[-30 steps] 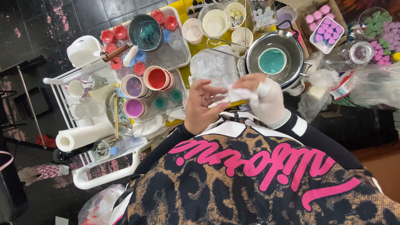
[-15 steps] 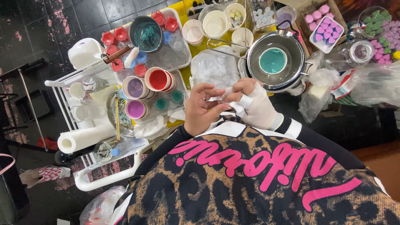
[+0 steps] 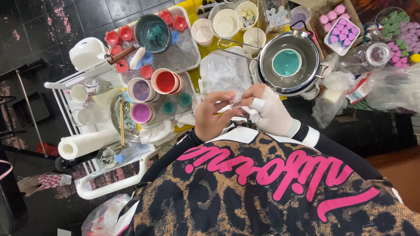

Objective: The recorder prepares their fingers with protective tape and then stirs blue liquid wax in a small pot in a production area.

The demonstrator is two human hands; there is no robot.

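- Just above the person's leopard-print top (image 3: 271,192), both hands meet in front of the chest, over the near edge of the cluttered desk (image 3: 205,46).
- Bare and curled, the left hand (image 3: 212,116) has its fingers (image 3: 221,96) pinching a small clear bit of plastic wrap (image 3: 238,99).
- Over on the other side, the right hand (image 3: 271,114) wears a white glove, and its fingers (image 3: 258,92) grip the same scrap from the opposite side.
- So the wrap sits held between the two hands, off the desk, just in front of a clear plastic mould tray (image 3: 225,70).
- Beyond the gloved hand stands a steel pot (image 3: 306,70) with a cup of teal liquid (image 3: 286,62) inside it.
- Left of the hands sit cups of colour: a red cup (image 3: 166,81), a purple cup (image 3: 141,89) and a pink-purple cup (image 3: 142,112), close together.
- Further back, a dark bowl (image 3: 152,32) rests on a clear tray among small red cups (image 3: 126,32).
- At the far left, a paper towel roll (image 3: 85,144) lies on a white wire cart (image 3: 105,185).
- Top right, a box of pink heart shapes (image 3: 339,28) and a bag of green and purple pieces (image 3: 400,28) sit well apart from the hands.
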